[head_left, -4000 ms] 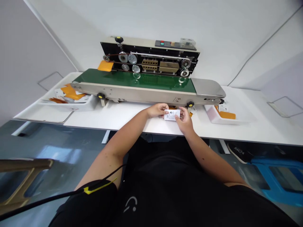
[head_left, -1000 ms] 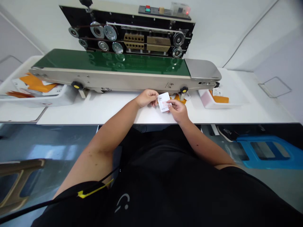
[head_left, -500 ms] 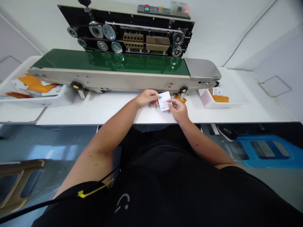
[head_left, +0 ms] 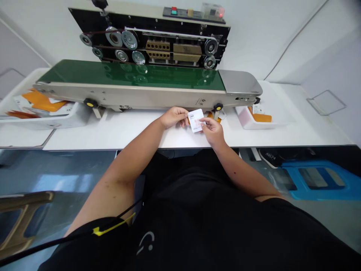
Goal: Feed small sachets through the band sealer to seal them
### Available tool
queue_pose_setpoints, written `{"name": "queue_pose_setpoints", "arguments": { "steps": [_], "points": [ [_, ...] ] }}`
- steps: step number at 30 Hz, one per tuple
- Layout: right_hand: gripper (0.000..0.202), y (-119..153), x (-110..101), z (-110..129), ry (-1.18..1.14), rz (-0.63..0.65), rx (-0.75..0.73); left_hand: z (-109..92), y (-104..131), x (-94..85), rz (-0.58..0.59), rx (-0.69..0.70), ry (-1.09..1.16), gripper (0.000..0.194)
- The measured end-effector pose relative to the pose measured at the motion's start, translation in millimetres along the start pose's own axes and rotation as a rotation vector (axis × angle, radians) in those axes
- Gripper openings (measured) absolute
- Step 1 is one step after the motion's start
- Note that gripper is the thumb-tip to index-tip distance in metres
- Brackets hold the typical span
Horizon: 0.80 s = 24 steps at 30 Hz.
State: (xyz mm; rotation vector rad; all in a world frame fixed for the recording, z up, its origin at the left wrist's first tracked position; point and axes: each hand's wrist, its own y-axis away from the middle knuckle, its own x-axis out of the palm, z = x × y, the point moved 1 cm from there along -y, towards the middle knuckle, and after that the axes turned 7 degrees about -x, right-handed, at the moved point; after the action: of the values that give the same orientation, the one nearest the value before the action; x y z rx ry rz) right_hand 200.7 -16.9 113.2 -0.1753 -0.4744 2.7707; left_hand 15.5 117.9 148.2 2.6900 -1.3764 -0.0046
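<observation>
A small white packet (head_left: 196, 119) with dark and reddish print is held over the white table, just in front of the conveyor machine. My left hand (head_left: 175, 117) pinches its left edge between thumb and fingers. From the right, my right hand (head_left: 212, 130) grips the packet's right side, fingers over its face. A bit of orange shows beside the packet near my left fingertips. Behind my right hand, an orange and white packet (head_left: 218, 116) lies by the machine's foot, partly hidden.
The machine has a green belt (head_left: 126, 75) and exposed rollers. A white bin (head_left: 70, 116) of orange and white packets stands left, a smaller bin (head_left: 248, 122) right. A blue stool (head_left: 318, 188) is at the lower right, a brown one (head_left: 25, 214) lower left.
The white packet has tilted slightly, and a little orange now shows at its left edge. Both hands keep nearly the same place and grip.
</observation>
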Motion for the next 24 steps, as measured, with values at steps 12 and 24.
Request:
{"name": "queue_pose_setpoints", "arguments": {
  "steps": [12,24],
  "points": [
    [0.029,2.0,1.4,2.7,-0.07,0.016,-0.009,1.0,-1.2,0.0,0.009,0.073,0.059,0.037],
    [0.045,-10.2,-5.2,9.1,-0.292,0.039,0.15,-1.9,0.1,-1.9,0.036,0.088,0.099,0.048]
  ]
}}
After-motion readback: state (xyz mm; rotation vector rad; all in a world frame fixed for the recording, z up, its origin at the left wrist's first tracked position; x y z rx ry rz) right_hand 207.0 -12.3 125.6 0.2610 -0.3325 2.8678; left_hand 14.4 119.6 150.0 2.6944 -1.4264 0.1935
